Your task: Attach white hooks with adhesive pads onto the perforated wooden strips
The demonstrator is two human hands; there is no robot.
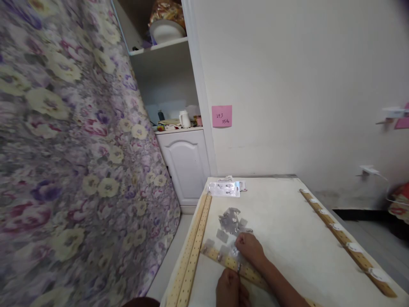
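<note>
My right hand (249,248) rests on a perforated wooden strip (223,259) that lies slanted across the white table (287,238), fingers curled over small clear packets (232,223). My left hand (229,290) is at the bottom edge, closed, pinching a small dark metal piece against the same strip. A heap of little clear packets with metal parts lies just beyond my right hand.
Two long wooden strips (194,247) run along the table's left edge, another with white tags (347,243) along the right. A clear package (225,188) lies at the far edge. A floral mattress (70,162) leans at left; white cupboard (185,164) and pink note (221,116) behind.
</note>
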